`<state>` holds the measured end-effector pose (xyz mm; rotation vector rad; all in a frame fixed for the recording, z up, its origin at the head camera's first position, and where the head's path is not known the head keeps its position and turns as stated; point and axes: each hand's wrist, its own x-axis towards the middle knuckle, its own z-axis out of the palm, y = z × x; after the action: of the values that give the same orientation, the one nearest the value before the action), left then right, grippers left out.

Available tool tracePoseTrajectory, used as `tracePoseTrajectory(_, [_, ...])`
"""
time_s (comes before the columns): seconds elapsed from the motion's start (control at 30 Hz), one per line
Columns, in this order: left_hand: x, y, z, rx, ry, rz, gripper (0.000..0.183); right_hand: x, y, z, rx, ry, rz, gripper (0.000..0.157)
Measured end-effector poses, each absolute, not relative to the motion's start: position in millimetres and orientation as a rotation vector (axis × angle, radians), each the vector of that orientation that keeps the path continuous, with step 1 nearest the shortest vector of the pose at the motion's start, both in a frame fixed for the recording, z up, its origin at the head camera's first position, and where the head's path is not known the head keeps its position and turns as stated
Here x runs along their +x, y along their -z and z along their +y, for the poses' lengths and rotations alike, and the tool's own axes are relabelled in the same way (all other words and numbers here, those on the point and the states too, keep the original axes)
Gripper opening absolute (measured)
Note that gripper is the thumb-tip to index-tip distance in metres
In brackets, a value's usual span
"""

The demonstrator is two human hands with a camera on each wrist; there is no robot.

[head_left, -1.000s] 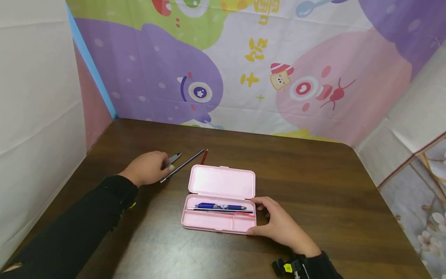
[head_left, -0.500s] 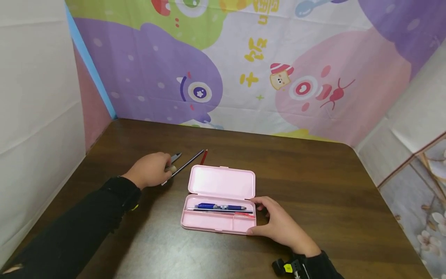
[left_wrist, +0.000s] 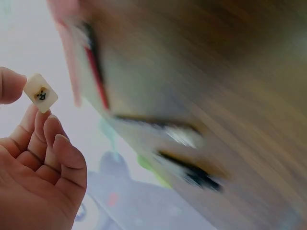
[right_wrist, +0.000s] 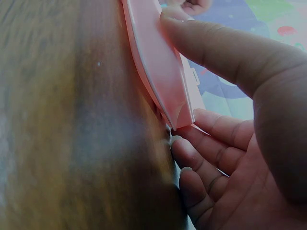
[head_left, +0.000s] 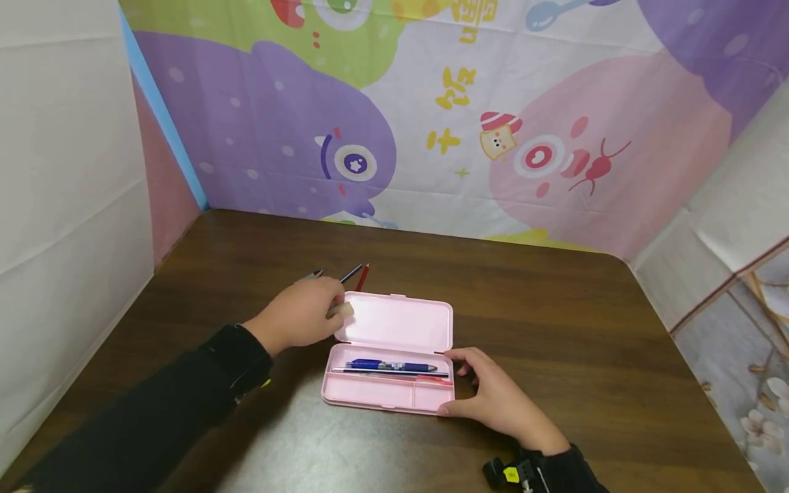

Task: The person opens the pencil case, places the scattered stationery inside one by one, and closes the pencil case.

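Observation:
My left hand [head_left: 298, 313] pinches a small cream eraser [left_wrist: 40, 92] with a printed animal face, between thumb and fingertips. In the head view it overlaps the left edge of the raised lid of a pink pencil case [head_left: 370, 394]. The case lies open on the table, holding a blue pen [head_left: 394, 365], a dark pencil [head_left: 394, 374] and a red item [head_left: 434, 380] in its long back compartment. At the case's right end, my right hand [head_left: 496, 397] grips it, thumb at the front corner and index finger near the hinge.
Beyond the left hand lie a grey pen-like item [head_left: 316, 274], a dark striped pencil [head_left: 351, 273] and a red pencil [head_left: 363, 277], partly hidden by hand and lid. A cartoon-printed cloth [head_left: 431, 198] stands behind the brown table [head_left: 555, 329].
My left hand has moved right, from beside the grey item toward the pencil case, carrying the eraser. The right hand and the case have stayed in place.

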<state>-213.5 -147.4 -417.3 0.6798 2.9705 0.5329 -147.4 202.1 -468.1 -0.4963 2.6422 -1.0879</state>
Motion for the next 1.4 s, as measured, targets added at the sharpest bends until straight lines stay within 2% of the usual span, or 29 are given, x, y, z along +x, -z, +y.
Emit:
tracePoseTrajectory(0.4, [-177.7,406.9,-75.9,1.03,-0.426,2.944,0.023,-147.6,469.0,202.8,-0.515,1.11,2.636,0.078])
tracePoseTrajectory(0.83, [-152.4,403.2,-27.2,1.406,-0.248,2.86,0.023,-145.5,469.3,204.1,-0.558,1.131,2.645,0.076])
tracePoseTrajectory(1.03, [-147.7,404.9,-16.9,1.49,-0.209,2.831,0.033,-146.0,469.3,205.1,-0.59,1.13,2.653,0.075])
tracePoseTrajectory(1.4, [-149.7,411.4,-11.8,1.482,-0.136,2.825,0.037,-145.7,469.3,205.7,-0.594,1.141,2.646,0.076])
